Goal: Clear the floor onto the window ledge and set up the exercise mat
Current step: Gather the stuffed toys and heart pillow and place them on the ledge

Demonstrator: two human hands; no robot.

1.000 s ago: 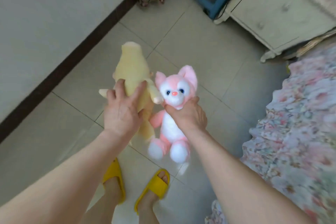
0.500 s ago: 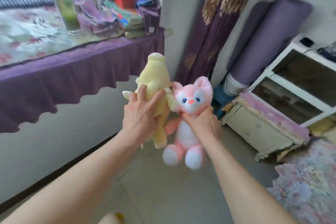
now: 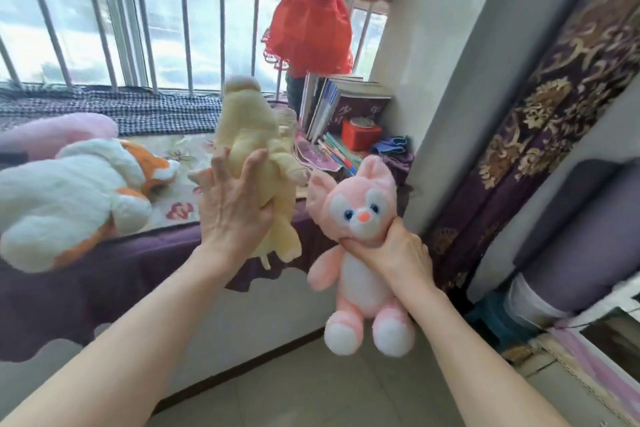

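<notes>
Two plush toys [image 3: 360, 218] (one per hand [image 3: 391, 250])

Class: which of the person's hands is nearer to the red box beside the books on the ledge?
The right hand, holding the pink plush, sits just below the red box. The left hand, gripping the yellow plush, is farther off to the box's left.

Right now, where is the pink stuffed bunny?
The pink stuffed bunny hangs right of centre in the head view, gripped at the neck by the right hand, beside the yellow plush in the left hand, just short of the window ledge.
</notes>
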